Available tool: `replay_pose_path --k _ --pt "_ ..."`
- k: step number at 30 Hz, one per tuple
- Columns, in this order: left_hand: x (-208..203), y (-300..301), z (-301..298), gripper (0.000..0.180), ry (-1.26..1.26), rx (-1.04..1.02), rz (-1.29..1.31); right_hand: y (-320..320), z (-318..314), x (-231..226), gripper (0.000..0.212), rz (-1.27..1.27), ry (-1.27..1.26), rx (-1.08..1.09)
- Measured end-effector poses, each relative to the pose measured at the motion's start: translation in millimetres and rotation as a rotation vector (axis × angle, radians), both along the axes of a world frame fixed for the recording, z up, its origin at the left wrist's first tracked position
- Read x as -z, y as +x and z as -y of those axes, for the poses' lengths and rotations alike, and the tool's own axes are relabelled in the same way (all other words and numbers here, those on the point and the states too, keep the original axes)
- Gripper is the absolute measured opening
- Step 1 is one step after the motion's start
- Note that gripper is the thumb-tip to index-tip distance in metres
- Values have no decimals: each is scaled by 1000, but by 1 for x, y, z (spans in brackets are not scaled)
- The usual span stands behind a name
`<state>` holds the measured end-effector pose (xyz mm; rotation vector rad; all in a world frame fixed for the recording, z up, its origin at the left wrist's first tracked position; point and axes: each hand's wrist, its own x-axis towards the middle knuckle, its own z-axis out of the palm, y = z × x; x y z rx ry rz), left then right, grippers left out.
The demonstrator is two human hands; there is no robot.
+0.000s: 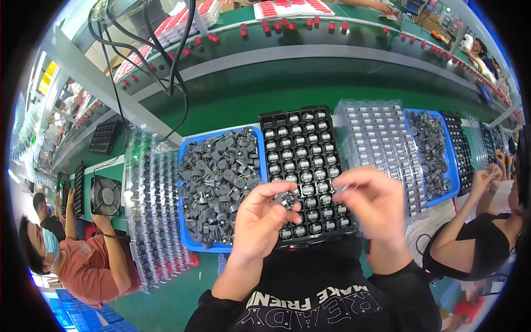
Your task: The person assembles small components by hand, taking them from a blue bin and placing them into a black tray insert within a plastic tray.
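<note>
My left hand (257, 221) is raised over the near left edge of a black compartment tray (301, 150). Thumb and fingers grip a small dark grey plastic part (286, 200) with shiny metal on it. To its right, my right hand (379, 205) is blurred by motion. Its thumb and fingertips come together in a pinch over the tray's right side; what they hold is too small and smeared to name. Small silvery cylindrical pieces fill the tray's cells in rows. Left of the tray, a blue bin (261, 157) is heaped with loose dark grey parts with metal pins.
Clear plastic trays (381, 138) of silvery pieces lie right of the black tray, and more clear trays (157, 205) stand left of the bin. Another blue bin (452, 166) is farther right. Co-workers sit on both sides. Black cables (171, 66) hang at the upper left.
</note>
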<state>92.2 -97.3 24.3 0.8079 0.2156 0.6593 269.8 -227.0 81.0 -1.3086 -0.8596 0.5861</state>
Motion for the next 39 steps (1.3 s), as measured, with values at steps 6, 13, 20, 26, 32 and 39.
replay_pose_path --k 6,13,20,26,32,39 --pt "-11 -7 7 45 67 0 -22 -22 -5 3 26 315 81 -6" --pt "-27 -22 9 41 129 144 -128 -20 -21 9 32 627 303 -170" --pt "-31 -24 10 35 196 84 -197 -31 -23 11 29 705 304 -134" --pt "-25 -25 7 33 241 96 -180 -31 -22 14 26 726 326 -152" --pt "-18 -27 4 35 253 103 -159 -38 -21 18 25 707 254 -120" --pt "-17 -26 1 37 271 88 -182 -40 -24 26 25 688 302 -97"
